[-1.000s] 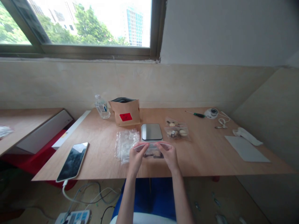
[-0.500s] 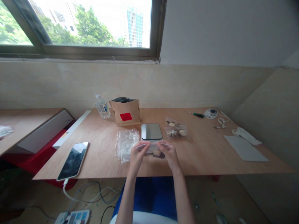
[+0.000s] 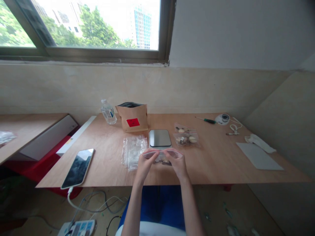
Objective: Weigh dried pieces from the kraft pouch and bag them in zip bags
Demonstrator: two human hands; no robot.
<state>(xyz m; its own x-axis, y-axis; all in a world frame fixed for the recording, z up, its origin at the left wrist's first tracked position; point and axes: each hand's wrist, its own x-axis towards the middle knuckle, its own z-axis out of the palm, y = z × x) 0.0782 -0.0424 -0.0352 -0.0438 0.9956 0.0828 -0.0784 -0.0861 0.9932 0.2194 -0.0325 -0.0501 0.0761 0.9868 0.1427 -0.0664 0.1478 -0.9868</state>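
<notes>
Between my two hands is a clear zip bag [image 3: 161,159] with brown and dark pieces in its lower part. My left hand [image 3: 147,160] pinches its top edge on the left, thumb against fingers. On the right, my right hand [image 3: 176,159] pinches the same edge, the thumbs now close together. Just beyond the hands lies a flat scale [image 3: 159,138] with a silver top. A stack of clear plastic bags [image 3: 133,152] is left of it. Filled zip bags [image 3: 187,139] with pale and brown pieces lie to its right.
A brown paper pouch [image 3: 134,119] stands with its top open behind the scale, beside a water bottle [image 3: 108,113]. A phone [image 3: 78,167] on a cable lies at the left edge. Rightward are a screwdriver [image 3: 209,121], a white camera [image 3: 222,119] and a white sheet [image 3: 258,156].
My thumbs have moved closer together along the bag's top edge, and the right hand has shifted slightly left. Both hands keep hold of the bag.
</notes>
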